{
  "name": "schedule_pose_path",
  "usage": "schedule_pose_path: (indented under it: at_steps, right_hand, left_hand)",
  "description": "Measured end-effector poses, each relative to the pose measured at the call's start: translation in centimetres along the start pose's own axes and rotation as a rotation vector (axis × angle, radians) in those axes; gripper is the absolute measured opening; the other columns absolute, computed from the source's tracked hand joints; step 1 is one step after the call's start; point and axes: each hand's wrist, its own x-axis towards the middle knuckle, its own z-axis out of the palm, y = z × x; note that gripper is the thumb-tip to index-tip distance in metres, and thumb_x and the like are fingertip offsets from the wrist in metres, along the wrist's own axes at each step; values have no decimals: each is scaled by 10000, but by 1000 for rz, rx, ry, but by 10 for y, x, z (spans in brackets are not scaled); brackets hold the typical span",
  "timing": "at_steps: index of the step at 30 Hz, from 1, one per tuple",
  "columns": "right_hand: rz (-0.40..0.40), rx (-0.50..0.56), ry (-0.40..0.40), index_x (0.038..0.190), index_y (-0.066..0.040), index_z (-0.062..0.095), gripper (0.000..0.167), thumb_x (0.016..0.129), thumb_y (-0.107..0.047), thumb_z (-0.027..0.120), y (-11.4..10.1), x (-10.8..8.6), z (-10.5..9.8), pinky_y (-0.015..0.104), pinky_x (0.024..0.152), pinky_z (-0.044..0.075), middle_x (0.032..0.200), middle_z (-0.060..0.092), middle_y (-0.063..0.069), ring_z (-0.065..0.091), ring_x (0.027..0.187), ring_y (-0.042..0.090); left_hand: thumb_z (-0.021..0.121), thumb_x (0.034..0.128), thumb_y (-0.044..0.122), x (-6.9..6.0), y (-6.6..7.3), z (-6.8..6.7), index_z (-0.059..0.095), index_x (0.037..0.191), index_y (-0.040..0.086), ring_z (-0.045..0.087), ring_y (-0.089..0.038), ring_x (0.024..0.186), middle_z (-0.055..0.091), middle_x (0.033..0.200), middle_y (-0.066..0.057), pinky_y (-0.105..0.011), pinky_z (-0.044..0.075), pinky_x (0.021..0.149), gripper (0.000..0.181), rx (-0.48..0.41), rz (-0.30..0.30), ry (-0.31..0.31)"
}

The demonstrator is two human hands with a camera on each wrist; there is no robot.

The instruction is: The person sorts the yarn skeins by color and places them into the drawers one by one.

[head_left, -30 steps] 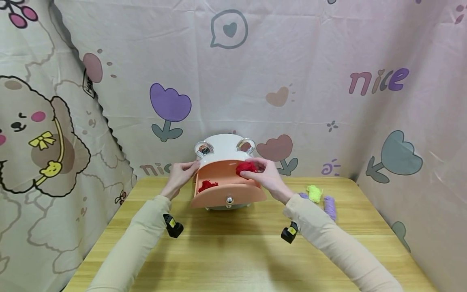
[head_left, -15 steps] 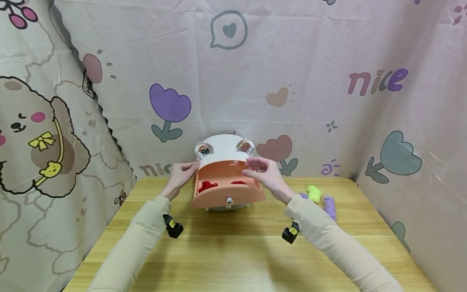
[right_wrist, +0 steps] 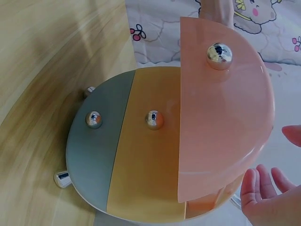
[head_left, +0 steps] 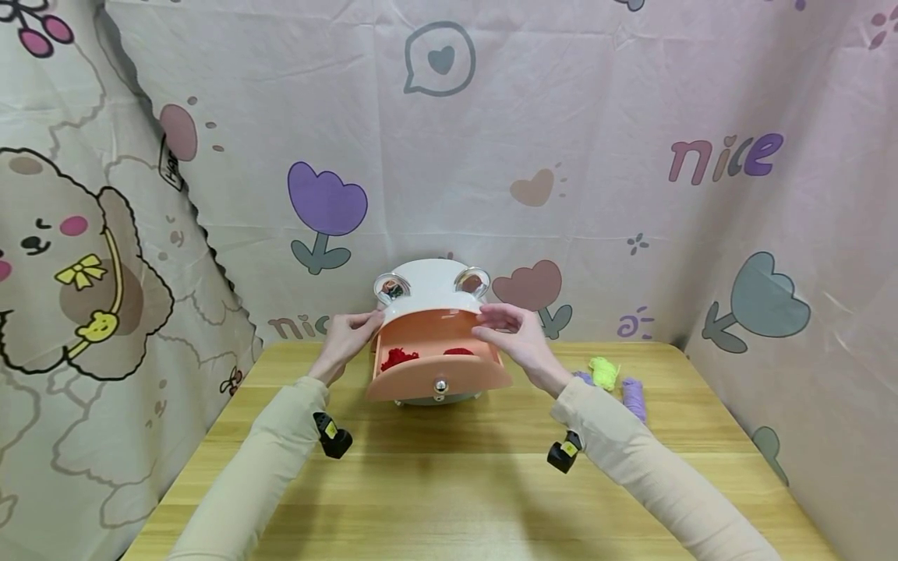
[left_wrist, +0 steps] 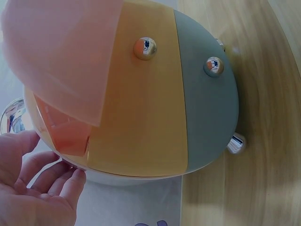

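Note:
A white rounded cabinet point(head_left: 431, 284) stands at the back of the table, its pink top drawer point(head_left: 421, 379) pulled out. Red yarn point(head_left: 398, 357) lies at the drawer's left, and a second red yarn piece point(head_left: 459, 351) at its right, partly hidden by the drawer front. My left hand point(head_left: 345, 340) touches the cabinet's upper left side; in the left wrist view the left hand point(left_wrist: 40, 188) has its fingertips along the rim. Beside the drawer's right side, my right hand point(head_left: 521, 340) is empty with fingers apart, as the right hand point(right_wrist: 273, 193) also shows in the right wrist view.
Lime yarn point(head_left: 604, 372) and purple yarn point(head_left: 634, 399) lie on the wooden table point(head_left: 449, 483) right of the cabinet, with another purple piece partly behind my right sleeve. Printed curtains hang behind and at both sides.
My right hand has let go of the red yarn, which now lies in the drawer's right part, and has drawn back slightly to the right. The left hand has stayed in place.

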Motion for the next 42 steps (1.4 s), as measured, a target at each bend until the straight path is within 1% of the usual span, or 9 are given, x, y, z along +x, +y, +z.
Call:
schedule_pose_path:
  at_steps: [7, 15, 17, 22, 24, 29, 34, 37, 42]
  right_hand:
    - [-15, 40, 48, 1289, 107, 586, 467, 865, -17, 737, 2, -3, -1, 153, 850, 560, 1200, 671, 311, 686, 890, 13]
    - [4, 51, 140, 1270, 94, 592, 452, 868, -34, 755, 0, -13, 1, 158, 816, 554, 1122, 707, 217, 683, 869, 19]
    - [0, 62, 158, 1263, 91, 596, 443, 869, -35, 754, 0, -15, 1, 201, 798, 577, 1088, 719, 179, 688, 856, 29]
    - [-13, 86, 191, 1217, 50, 626, 378, 869, -32, 749, -4, -22, 3, 292, 718, 613, 937, 720, -27, 695, 791, 49]
    - [-16, 85, 206, 1189, 26, 640, 352, 864, -38, 757, -6, -24, 3, 301, 703, 613, 905, 714, -60, 694, 769, 53]
    - [-25, 80, 222, 1115, 23, 650, 287, 861, -48, 762, -10, -33, 6, 281, 636, 591, 858, 735, -19, 684, 668, 83]
    - [-35, 83, 199, 1085, 82, 626, 270, 865, -19, 745, -11, -43, 10, 264, 554, 567, 784, 747, -12, 710, 611, 134]
    - [-33, 66, 178, 1083, 105, 620, 290, 866, -33, 753, -8, -48, 14, 297, 545, 590, 821, 771, 112, 728, 618, 154]
    - [-28, 51, 135, 1021, 92, 641, 236, 872, -50, 756, 2, -55, 24, 422, 575, 620, 888, 750, 288, 737, 610, 155]
  left_hand:
    - [584, 1021, 309, 0, 0, -1, 570, 1387, -3, 478, -357, 1411, 546, 1454, -212, -500, 413, 1165, 481, -5, -9, 0]
    - [578, 1023, 316, 0, 1, 0, 568, 1391, 1, 488, -361, 1400, 549, 1453, -212, -504, 421, 1159, 485, -7, -15, -4]
    - [584, 1021, 316, 0, 1, 0, 573, 1388, 0, 492, -358, 1398, 553, 1448, -211, -502, 421, 1159, 484, -14, -17, -2]
    - [584, 1021, 316, 0, 1, 0, 573, 1386, 0, 494, -355, 1397, 555, 1442, -212, -496, 421, 1158, 483, -15, -10, -2]
    - [583, 1021, 319, -1, 1, 0, 571, 1389, 2, 491, -355, 1401, 553, 1446, -210, -499, 417, 1161, 485, -13, -11, -4]
    - [584, 1021, 319, -1, 0, -1, 571, 1392, 6, 486, -349, 1404, 550, 1456, -204, -503, 411, 1165, 485, -20, -22, -8]
    - [580, 1023, 318, 0, 0, -1, 568, 1391, 3, 491, -347, 1398, 551, 1451, -208, -494, 422, 1155, 485, -18, -15, -9]
    - [580, 1023, 319, 0, 0, -1, 568, 1393, 7, 493, -341, 1396, 551, 1451, -205, -489, 422, 1154, 484, -16, -14, -8]
    - [574, 1025, 321, -1, 0, -2, 557, 1400, 10, 474, -351, 1413, 537, 1463, -206, -502, 408, 1166, 488, -7, -15, -11]
